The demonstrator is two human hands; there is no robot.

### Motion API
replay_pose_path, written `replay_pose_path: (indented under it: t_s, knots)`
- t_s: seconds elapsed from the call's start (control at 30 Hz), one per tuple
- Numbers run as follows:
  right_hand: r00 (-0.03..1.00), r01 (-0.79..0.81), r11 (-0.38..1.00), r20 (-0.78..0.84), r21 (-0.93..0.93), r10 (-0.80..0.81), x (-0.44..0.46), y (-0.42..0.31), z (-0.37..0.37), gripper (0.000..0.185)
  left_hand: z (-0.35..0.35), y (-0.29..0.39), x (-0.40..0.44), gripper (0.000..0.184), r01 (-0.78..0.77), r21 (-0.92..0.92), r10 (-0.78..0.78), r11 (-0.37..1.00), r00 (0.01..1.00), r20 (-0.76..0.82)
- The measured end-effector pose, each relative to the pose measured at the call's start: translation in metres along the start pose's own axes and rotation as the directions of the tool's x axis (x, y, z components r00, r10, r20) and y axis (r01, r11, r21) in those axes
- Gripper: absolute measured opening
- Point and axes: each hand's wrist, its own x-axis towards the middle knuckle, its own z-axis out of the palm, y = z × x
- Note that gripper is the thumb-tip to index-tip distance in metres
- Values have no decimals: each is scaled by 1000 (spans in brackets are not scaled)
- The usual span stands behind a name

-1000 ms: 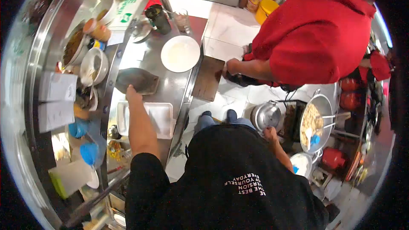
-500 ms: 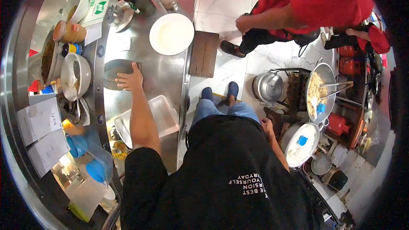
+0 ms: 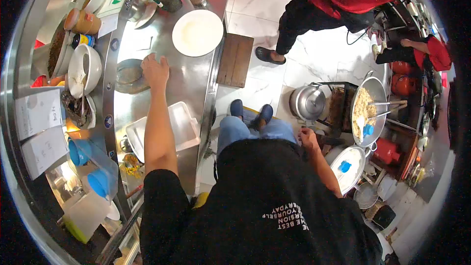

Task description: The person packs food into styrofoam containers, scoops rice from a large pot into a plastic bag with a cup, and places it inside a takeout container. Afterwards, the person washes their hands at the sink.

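On the steel counter (image 3: 189, 76), my left hand (image 3: 155, 70) is open at the right edge of a dark oval plate (image 3: 131, 76), its fingers apart. Whether it touches the plate is hard to tell. A round white plate (image 3: 197, 33) lies beyond it to the right, and a white rectangular tray (image 3: 184, 126) sits nearer my body, partly behind my forearm. My right hand (image 3: 308, 139) hangs low at my right side with its fingers curled, left of a large white-filled pot (image 3: 349, 167); what it holds, if anything, cannot be made out.
A person in red (image 3: 343, 0) stands at the upper right, another person (image 3: 424, 51) farther right. A wok of food (image 3: 367, 108) with tongs and a lidded pot (image 3: 309, 102) are on my right. Bowls (image 3: 84, 71) and jars (image 3: 82, 21) line the left shelf. A wooden board (image 3: 235, 61) adjoins the counter.
My left hand has shifted off the dark plate's middle to its right edge, and the plate's centre shows. The person in red has moved up in the view. My right hand has come slightly higher.
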Motion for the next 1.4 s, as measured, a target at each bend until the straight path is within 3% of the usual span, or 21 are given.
replay_pose_path:
  t_s: [0.03, 0.07, 0.13, 0.2, 0.33, 0.43, 0.47, 0.57, 0.6, 0.67, 0.8, 0.9, 0.93, 1.1, 1.13, 1.23, 1.27, 1.3, 1.33, 1.37, 1.4]
  knots:
    - [999, 49, 999, -22, -18, -49, 13, 16, 4, 17, 2, 5, 12, 42, 16, -10, -16, 1000, 1000, 12]
    - [990, -120, 991, 82, 61, 115, 1, -29, -15, 21, 10, 2, 26, 43, -28, 15, 28, 999, 999, 36]
    - [993, -115, 963, 40, 245, 108, -3, -53, -26, 23, 32, -19, 46, 44, -110, 66, 102, 992, 989, 108]
    - [992, -123, 885, 76, 449, 99, -10, -67, -32, 21, 67, -39, 59, 46, -59, 136, 31, 989, 979, 202]
    - [991, -124, 986, 60, 115, 117, -14, -66, -18, 15, 86, -67, 91, 40, -9, 203, -48, 979, 961, 273]
    - [970, -230, 949, 129, 216, 206, -29, -91, -6, 14, 106, -120, 102, 37, -146, 379, 55, 914, 969, 240]
    - [945, -325, 859, 165, 395, 282, -33, -73, 1, 14, 109, -131, 103, 36, -135, 384, 55, 913, 976, 213]
    - [912, -410, 714, 238, 567, 335, -33, -45, 17, 28, 105, -145, 114, 37, 33, 238, -61, 971, 992, 112]
    - [956, -284, 921, 155, 265, 250, -40, -40, 21, 27, 108, -157, 116, 38, 27, 186, -50, 982, 992, 120]
    - [923, -371, 891, 212, 260, 323, -41, -58, 17, 27, 111, -189, 124, 41, 19, 77, -29, 997, 991, 129]
    - [938, -335, 853, 221, 400, 265, -34, -55, 25, 27, 72, -162, 135, 40, 40, 306, -122, 951, 959, 256]
    - [958, -267, 904, 197, 333, 211, -22, -79, 24, 30, 142, -315, 147, 52, 148, 175, -180, 973, 967, 182]
    - [925, -370, 836, 240, 405, 293, -17, -83, 25, 29, 115, -274, 146, 52, 165, 206, -202, 964, 964, 172]
    - [952, -288, 916, 186, 278, 243, -1, -116, 44, 24, 63, -211, 151, 65, 126, 608, -327, 783, 917, 230]
    - [959, -263, 927, 179, 268, 220, 0, -108, 50, 24, 54, -204, 156, 88, 187, 628, -411, 756, 881, 233]
    - [917, -332, 933, 282, 140, 284, 10, -82, 70, 27, 60, -274, 168, 110, 473, 503, -661, 723, 685, 307]
    - [906, -335, 934, 312, 122, 285, 11, -74, 80, 26, 38, -231, 165, 122, 524, 430, -677, 735, 601, 425]
    - [896, -337, 936, 341, 105, 284, 15, -65, 92, 26, 41, -255, 169, 112, 498, 430, -656, 753, 616, 436]
    - [951, -146, 989, 271, -21, 146, 15, -90, 100, 24, 44, -279, 174, 102, 471, 430, -634, 771, 631, 446]
    - [962, -144, 987, 244, 70, 123, 18, -80, 114, 23, 33, -256, 174, 90, 527, 405, -662, 747, 535, 524]
    - [971, -140, 978, 213, 157, 105, 19, -66, 124, 22, 25, -243, 172, 85, 508, 356, -618, 785, 596, 513]
